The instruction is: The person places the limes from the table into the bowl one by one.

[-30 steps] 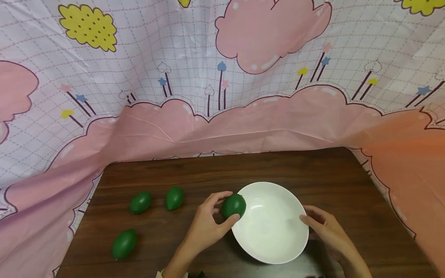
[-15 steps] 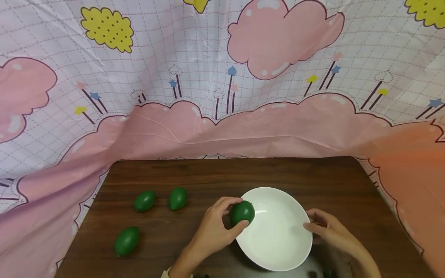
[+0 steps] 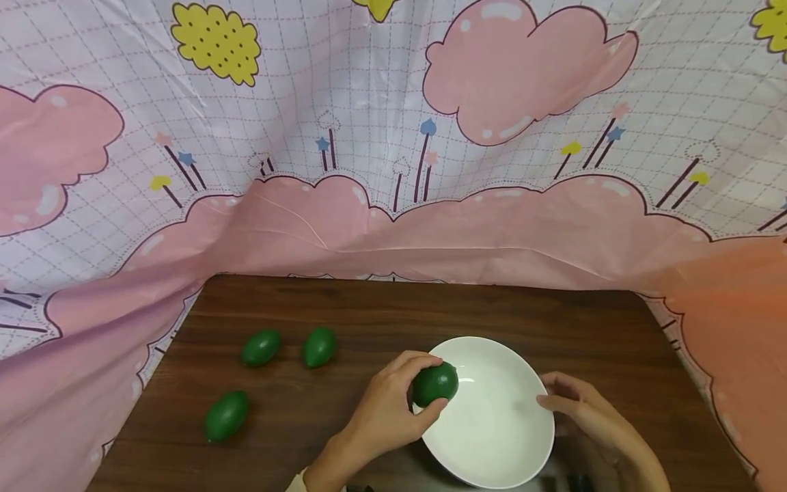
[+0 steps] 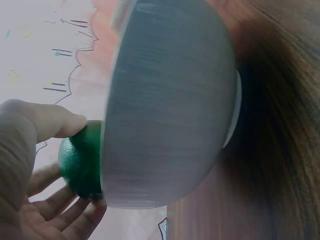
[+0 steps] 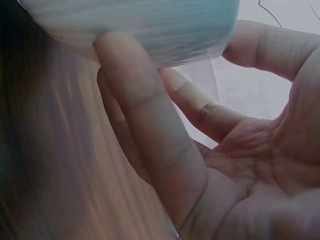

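My left hand (image 3: 393, 406) grips a green lime (image 3: 435, 384) between thumb and fingers, at the left rim of a white bowl (image 3: 492, 424). The lime overlaps the rim in the head view; in the left wrist view the bowl's outer wall (image 4: 170, 110) hides part of it. At the bowl's right side, my right hand (image 3: 584, 410) holds the rim with the thumb on top. Its fingers (image 5: 145, 95) lie against the outside of the wall in the right wrist view. Inside, the bowl shows only its bare white surface.
Three more green limes lie on the dark wooden table (image 3: 381, 307) to the left: one near the front (image 3: 226, 415), one behind it (image 3: 261, 348) and another further right (image 3: 319, 347). A patterned pink and white cloth (image 3: 344, 225) hangs behind the table.
My left hand has carried the lime slightly right, further over the bowl's rim. The right hand stays at the bowl's side. The head view has shifted a little.
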The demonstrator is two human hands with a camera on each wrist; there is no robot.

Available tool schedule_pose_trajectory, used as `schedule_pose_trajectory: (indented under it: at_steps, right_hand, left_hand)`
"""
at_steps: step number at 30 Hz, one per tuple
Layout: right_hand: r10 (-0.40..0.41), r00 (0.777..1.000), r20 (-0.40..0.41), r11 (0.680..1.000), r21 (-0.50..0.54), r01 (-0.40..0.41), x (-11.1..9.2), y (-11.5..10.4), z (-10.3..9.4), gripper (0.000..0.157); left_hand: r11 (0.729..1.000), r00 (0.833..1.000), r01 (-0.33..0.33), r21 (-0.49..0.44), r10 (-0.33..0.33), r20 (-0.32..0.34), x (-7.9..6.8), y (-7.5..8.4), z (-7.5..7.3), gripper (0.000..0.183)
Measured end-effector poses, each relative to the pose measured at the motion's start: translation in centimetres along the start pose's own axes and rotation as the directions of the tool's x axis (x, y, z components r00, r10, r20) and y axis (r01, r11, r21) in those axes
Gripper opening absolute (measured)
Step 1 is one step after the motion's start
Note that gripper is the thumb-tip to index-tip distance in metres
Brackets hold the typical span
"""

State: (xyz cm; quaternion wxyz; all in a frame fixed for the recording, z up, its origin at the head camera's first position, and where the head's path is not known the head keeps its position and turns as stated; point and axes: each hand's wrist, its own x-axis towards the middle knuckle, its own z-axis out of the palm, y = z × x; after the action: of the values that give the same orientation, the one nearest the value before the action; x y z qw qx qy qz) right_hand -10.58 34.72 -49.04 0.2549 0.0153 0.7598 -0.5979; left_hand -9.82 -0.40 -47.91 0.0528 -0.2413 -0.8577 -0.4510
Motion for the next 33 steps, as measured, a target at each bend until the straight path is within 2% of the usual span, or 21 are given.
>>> schedule_pose_trajectory:
  at_steps: [4,11,14,18,23,29,33]
  right_hand:
    - [-0.012,1.0,-0.017,1.0,-0.009,0.012,0.0,0.3,0.1,0.049]
    - [-0.007,0.998,-0.067,1.0,-0.027,0.005,0.0,0.2,0.4,0.053]
    - [-0.008,0.997,-0.077,1.0,-0.029,0.006,-0.1,0.2,0.4,0.053]
    - [-0.01,0.997,-0.079,1.0,-0.02,0.009,-0.2,0.5,0.4,0.052]
    - [-0.047,0.998,-0.043,0.999,-0.003,0.047,-0.1,0.8,0.3,0.051]
    - [-0.064,0.998,-0.021,0.998,0.005,0.064,0.1,1.0,0.2,0.048]
    - [-0.064,0.998,-0.013,0.998,0.008,0.064,0.0,1.0,0.1,0.046]
  left_hand:
    - [0.992,0.998,-0.062,0.106,0.062,0.007,0.1,0.0,0.4,0.049]
    - [0.969,0.994,-0.114,0.22,0.111,0.023,0.1,-0.1,0.8,0.05]
    - [0.942,0.987,-0.163,0.295,0.152,0.061,0.3,-0.1,1.0,0.049]
    - [0.891,0.97,-0.238,0.387,0.197,0.142,0.6,0.0,1.3,0.046]
    - [0.847,0.957,-0.264,0.461,0.171,0.233,0.9,0.2,1.7,0.046]
    - [0.83,0.944,-0.264,0.49,0.118,0.309,1.3,0.8,2.1,0.046]
    - [0.824,0.94,-0.271,0.497,0.116,0.32,1.4,0.9,2.4,0.047]
